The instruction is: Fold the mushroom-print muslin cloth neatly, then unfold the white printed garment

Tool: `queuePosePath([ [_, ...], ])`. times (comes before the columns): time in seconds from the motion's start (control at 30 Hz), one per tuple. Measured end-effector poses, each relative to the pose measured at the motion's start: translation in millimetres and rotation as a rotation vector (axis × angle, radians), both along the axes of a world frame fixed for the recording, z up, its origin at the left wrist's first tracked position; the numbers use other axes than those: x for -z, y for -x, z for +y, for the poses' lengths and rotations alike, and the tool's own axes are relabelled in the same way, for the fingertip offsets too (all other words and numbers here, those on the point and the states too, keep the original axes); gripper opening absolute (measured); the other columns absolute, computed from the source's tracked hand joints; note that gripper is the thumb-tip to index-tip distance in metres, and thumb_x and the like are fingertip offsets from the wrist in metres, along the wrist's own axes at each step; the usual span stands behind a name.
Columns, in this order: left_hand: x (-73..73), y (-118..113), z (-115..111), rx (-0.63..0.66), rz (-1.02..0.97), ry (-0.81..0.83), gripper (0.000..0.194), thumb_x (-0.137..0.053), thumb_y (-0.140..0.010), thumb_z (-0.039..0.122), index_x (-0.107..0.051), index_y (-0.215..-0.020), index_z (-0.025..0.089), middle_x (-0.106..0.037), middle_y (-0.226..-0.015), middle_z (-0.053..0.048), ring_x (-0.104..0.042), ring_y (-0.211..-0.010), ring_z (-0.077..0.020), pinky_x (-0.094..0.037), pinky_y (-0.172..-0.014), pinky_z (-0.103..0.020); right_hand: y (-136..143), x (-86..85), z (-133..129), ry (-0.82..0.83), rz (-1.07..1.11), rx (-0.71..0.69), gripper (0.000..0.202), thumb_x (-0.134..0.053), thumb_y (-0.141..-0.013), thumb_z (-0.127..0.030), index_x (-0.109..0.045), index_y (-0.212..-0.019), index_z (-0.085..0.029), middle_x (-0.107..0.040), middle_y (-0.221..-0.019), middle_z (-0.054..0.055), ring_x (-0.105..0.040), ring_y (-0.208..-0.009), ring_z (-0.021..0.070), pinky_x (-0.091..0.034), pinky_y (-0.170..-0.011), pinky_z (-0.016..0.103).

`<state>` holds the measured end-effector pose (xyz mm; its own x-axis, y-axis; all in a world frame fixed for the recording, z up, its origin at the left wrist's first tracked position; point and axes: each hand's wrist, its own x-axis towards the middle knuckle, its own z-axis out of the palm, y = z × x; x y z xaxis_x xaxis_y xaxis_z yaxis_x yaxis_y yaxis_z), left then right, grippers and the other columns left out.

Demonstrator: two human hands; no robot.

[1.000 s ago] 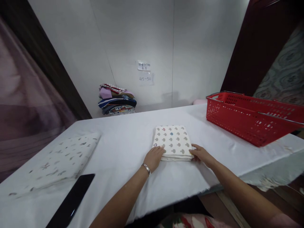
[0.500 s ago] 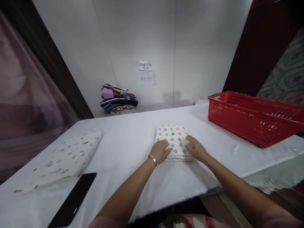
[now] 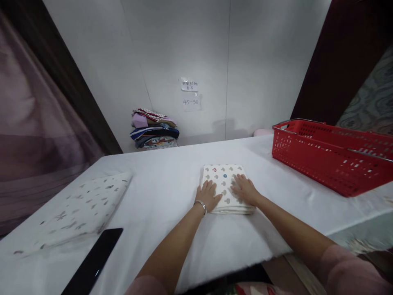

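Note:
A folded white cloth with grey, red and blue mushroom-like prints (image 3: 225, 184) lies on the white-covered table (image 3: 159, 176). My left hand (image 3: 208, 196), with a silver bracelet at the wrist, rests on the cloth's left side, fingers apart. On its right part lies my right hand (image 3: 245, 189), palm down with the fingers spread. Neither hand grips anything. Part of the print is hidden under the hands.
Another patterned white cloth (image 3: 82, 205) lies at the left, with a black phone-like slab (image 3: 95, 262) nearer me. A red basket (image 3: 328, 159) stands at the right. Folded fabrics (image 3: 154, 129) are stacked at the back, below paper signs (image 3: 192, 102) on the wall.
My right hand has moved inward from the cloth's right edge onto its top, fingers now spread. My left hand's fingers have spread out flatter. The view has shifted slightly.

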<state>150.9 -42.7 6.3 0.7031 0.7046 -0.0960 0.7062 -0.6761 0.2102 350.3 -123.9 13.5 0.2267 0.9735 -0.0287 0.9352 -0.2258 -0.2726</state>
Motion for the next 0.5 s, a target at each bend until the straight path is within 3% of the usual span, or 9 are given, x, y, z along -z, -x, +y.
queuePosePath([
  [0.13,-2.7,-0.5,-0.5,-0.010,0.011,0.023,0.069,-0.020,-0.087,0.060,-0.022,-0.144,0.022,-0.009,-0.154,-0.003,-0.003,-0.141,-0.0247,-0.017,-0.110,-0.052,-7.2,-6.0,36.2,-0.087,-0.022,0.056,0.062,-0.031,-0.089,-0.051,-0.030,-0.140,-0.016,-0.018,-0.152,0.012,-0.008,-0.140,0.0264,-0.013,-0.109,0.045],
  [0.23,-1.4,0.4,-0.5,-0.010,0.001,0.023,0.068,-0.021,-0.087,0.060,-0.022,-0.144,0.024,-0.009,-0.154,-0.001,-0.003,-0.141,-0.0246,-0.019,-0.109,-0.051,-14.1,3.5,56.4,-0.106,-0.058,0.118,0.058,-0.032,-0.089,-0.050,-0.036,-0.136,-0.015,-0.023,-0.150,0.013,-0.013,-0.138,0.0267,-0.016,-0.107,0.045],
  [0.37,1.3,0.5,0.0,-0.017,-0.025,0.016,0.066,-0.022,-0.087,0.060,-0.023,-0.144,0.026,-0.010,-0.154,0.000,-0.004,-0.141,-0.0246,-0.020,-0.109,-0.051,-21.0,22.2,63.8,-0.122,-0.080,0.117,0.054,-0.031,-0.090,-0.047,-0.039,-0.132,-0.015,-0.027,-0.148,0.014,-0.016,-0.136,0.0267,-0.020,-0.105,0.047],
  [0.5,1.6,0.0,0.4,-0.025,-0.050,0.029,0.065,-0.025,-0.087,0.059,-0.025,-0.143,0.026,-0.012,-0.154,0.000,-0.005,-0.141,-0.0253,-0.021,-0.108,-0.052,-25.1,26.1,64.1,-0.162,0.014,0.113,0.053,-0.036,-0.088,-0.047,-0.042,-0.131,-0.017,-0.028,-0.148,0.013,-0.016,-0.136,0.0265,-0.019,-0.107,0.048],
])
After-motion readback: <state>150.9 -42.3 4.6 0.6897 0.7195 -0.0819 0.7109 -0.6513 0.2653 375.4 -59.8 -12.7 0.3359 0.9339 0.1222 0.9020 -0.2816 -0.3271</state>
